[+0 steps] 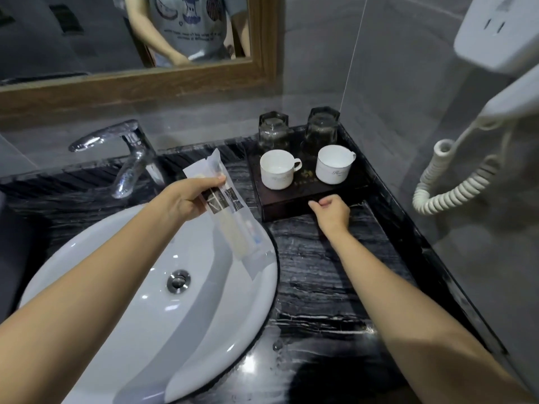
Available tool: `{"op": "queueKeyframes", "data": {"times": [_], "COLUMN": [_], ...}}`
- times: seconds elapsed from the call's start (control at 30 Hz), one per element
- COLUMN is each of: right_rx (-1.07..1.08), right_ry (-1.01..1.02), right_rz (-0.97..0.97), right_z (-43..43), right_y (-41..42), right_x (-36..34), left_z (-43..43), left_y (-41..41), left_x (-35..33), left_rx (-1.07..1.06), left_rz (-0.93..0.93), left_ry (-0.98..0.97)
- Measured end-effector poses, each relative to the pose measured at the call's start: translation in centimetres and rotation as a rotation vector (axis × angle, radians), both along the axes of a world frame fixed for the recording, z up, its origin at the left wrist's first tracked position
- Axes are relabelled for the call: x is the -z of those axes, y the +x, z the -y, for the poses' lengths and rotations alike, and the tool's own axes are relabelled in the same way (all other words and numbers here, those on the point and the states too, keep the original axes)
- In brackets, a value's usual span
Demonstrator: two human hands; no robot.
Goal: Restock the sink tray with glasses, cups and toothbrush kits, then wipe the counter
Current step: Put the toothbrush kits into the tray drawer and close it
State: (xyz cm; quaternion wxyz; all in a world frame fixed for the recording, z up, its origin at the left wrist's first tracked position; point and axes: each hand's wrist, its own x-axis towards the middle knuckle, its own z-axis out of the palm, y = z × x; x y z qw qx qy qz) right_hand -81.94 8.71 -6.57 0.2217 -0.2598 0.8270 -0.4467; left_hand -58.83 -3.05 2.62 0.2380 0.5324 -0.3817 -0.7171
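The toothbrush kits (230,211), sealed in clear plastic sleeves, are hanging slantwise over the rim of the white sink (122,301), just left of the tray. The left hand (189,196) is gripping them near their upper end, thumb pressing on the front of the plastic and the other fingers curling behind it.

The dark tray (291,205) is sitting in the back right corner of the black veined counter (320,272). On it, two white cups (275,173) are standing upright in front, and two glasses (272,132) are standing upside down behind them, near the wall.

The right hand (331,211) is resting at the tray's front edge, fingers curled loosely inward and touching or nearly touching the rim; whether it is actually gripping the edge is unclear.

A chrome faucet (128,153) is leaning over the sink, and a white coiled cord (449,182) is hanging on the right wall.
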Motion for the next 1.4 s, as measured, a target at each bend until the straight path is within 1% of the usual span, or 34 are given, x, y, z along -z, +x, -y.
{"op": "queueKeyframes", "data": {"times": [0.13,0.23,0.5,0.73,1.27,1.4], "right_rx": [0.059,0.082,0.021,-0.012,-0.036,-0.037], "right_ry": [0.022,-0.008,-0.011,-0.007,0.039,0.042], "right_rz": [0.028,0.045,0.031,0.008,-0.053,-0.053], "right_z": [0.6,0.5,-1.2,-3.9,-10.1,-10.8], "right_y": [0.1,0.2,0.0,-0.5,-0.3,-0.2], "right_x": [0.4,0.7,0.6,1.0,1.1,1.1], "left_z": [-0.7,-1.0,-1.8,-3.1,-5.5,-5.5], "left_y": [-0.6,-0.9,-1.3,-2.1,-4.5,-4.9], "left_x": [0.9,1.6,2.2,1.9,2.2,2.2], "left_rx": [-0.001,0.016,0.021,0.048,0.114,0.138], "left_rz": [0.0,-0.002,0.031,-0.002,0.008,-0.026], "left_ry": [0.022,0.033,0.05,0.045,0.076,0.071]}}
